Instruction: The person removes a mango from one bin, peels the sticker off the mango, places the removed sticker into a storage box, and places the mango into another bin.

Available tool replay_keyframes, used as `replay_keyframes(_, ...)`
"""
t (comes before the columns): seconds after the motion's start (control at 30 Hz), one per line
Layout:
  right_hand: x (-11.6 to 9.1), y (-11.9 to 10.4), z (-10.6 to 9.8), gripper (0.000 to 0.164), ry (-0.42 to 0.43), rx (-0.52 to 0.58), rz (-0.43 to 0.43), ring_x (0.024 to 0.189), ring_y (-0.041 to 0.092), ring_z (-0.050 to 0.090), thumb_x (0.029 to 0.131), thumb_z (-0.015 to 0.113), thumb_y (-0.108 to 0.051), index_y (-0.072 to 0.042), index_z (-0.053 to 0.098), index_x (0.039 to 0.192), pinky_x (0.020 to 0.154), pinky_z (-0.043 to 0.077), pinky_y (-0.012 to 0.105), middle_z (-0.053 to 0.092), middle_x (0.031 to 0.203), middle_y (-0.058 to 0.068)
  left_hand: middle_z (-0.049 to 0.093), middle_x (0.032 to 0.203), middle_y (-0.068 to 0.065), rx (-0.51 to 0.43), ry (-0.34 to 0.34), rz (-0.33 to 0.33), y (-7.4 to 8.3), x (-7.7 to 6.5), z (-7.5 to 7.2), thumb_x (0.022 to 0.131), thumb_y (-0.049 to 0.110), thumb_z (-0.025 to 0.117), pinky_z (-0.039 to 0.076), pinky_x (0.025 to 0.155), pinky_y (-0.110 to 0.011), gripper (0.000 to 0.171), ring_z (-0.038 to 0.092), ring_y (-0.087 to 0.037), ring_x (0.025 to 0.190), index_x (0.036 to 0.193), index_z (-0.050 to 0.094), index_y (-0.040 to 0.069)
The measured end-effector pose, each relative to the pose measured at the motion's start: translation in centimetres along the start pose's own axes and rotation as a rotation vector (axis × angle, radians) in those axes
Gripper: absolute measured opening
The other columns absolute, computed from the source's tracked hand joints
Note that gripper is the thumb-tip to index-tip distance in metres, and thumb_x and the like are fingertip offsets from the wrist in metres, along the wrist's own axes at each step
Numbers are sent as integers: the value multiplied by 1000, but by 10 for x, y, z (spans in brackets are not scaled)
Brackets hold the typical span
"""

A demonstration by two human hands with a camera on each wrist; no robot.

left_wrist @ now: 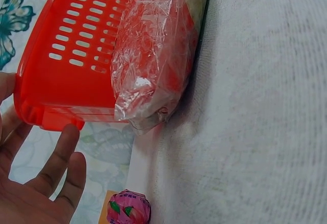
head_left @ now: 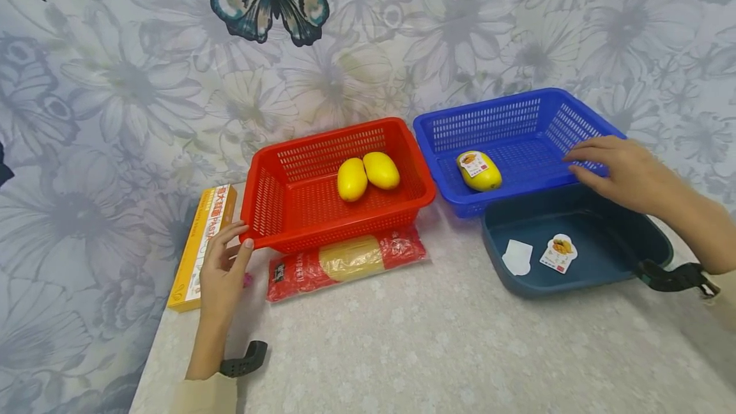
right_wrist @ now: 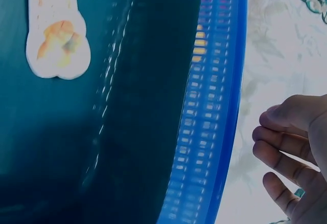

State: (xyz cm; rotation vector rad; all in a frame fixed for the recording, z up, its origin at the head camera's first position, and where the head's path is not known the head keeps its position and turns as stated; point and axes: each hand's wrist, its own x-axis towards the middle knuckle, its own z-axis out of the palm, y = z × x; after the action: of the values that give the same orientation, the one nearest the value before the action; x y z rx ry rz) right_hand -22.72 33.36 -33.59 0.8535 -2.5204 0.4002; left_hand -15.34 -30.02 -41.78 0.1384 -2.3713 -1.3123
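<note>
My left hand (head_left: 222, 270) pinches the near left corner of the red basket (head_left: 333, 229), the thumb in front of the rim and fingertips beside it. Two yellow mangoes (head_left: 352, 179) lie together inside. Over the near right rim of the blue basket (head_left: 489, 126) hovers my right hand (head_left: 623, 168), fingers loosely bent with nothing between them. One mango (head_left: 489, 178) sits at that basket's left end with a printed card (head_left: 474, 163) on top. In the dark teal basin (head_left: 609, 229) lie a blank white card (head_left: 518, 257) and a card with a food picture (head_left: 559, 253).
A red and clear bag of noodles (head_left: 351, 259) lies along the red basket's front. At the left stands a yellow pasta box (head_left: 192, 251), with a pink wrapped piece (left_wrist: 129, 207) near it. The flower-patterned wall (head_left: 356, 62) rises behind the baskets.
</note>
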Motion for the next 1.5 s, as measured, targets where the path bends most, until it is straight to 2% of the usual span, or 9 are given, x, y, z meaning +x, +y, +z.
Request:
replay_keyframes(0.27, -11, 12, -5, 23, -71, -45, 158, 102, 50, 60, 85, 72, 2, 5, 71, 108, 82, 49, 67, 66, 110, 28, 45, 147, 12, -46, -5, 20, 0, 0, -1, 100, 31, 62, 46, 90, -13, 41, 55, -13, 114, 140, 57, 22)
replay_keyframes(0.57, -24, 32, -15, 24, -74, -100, 235, 103, 52, 58, 85, 72, 2, 8, 69, 108, 80, 48, 68, 63, 111, 32, 44, 147, 16, -33, 9, 18, 1, 0, 1, 99, 37, 62, 48, 92, -16, 42, 56, -13, 114, 140, 57, 26)
replay_keyframes(0.87, -28, 45, -18, 25, -71, -117, 300, 109, 56, 53, 88, 70, 1, 11, 66, 110, 87, 44, 71, 59, 117, 36, 43, 147, 16, -29, 11, -8, 3, -2, 0, 100, 39, 60, 48, 90, -15, 43, 56, -12, 114, 141, 56, 28)
replay_keyframes(1.17, -35, 52, -18, 28, -122, -119, 356, 113, 57, 50, 93, 65, -4, 9, 62, 118, 91, 41, 73, 56, 123, 37, 42, 148, 16, -31, 13, -32, -1, -6, -3, 100, 37, 61, 49, 86, -14, 42, 58, -13, 110, 141, 55, 27)
replay_keyframes(1.3, -42, 59, -17, 28, -132, -128, 360, 112, 57, 50, 94, 65, -5, 10, 62, 118, 90, 41, 72, 56, 122, 37, 42, 149, 14, -46, 4, -26, -1, -4, -1, 100, 36, 61, 49, 86, -14, 44, 57, -13, 111, 142, 55, 25)
replay_keyframes(1.5, -51, 67, -18, 32, -169, -140, 423, 115, 59, 48, 98, 63, -12, 9, 60, 122, 93, 39, 72, 54, 126, 37, 42, 149, 14, -37, 3, -17, 0, -2, 4, 100, 36, 61, 50, 85, -14, 44, 58, -14, 110, 142, 55, 25)
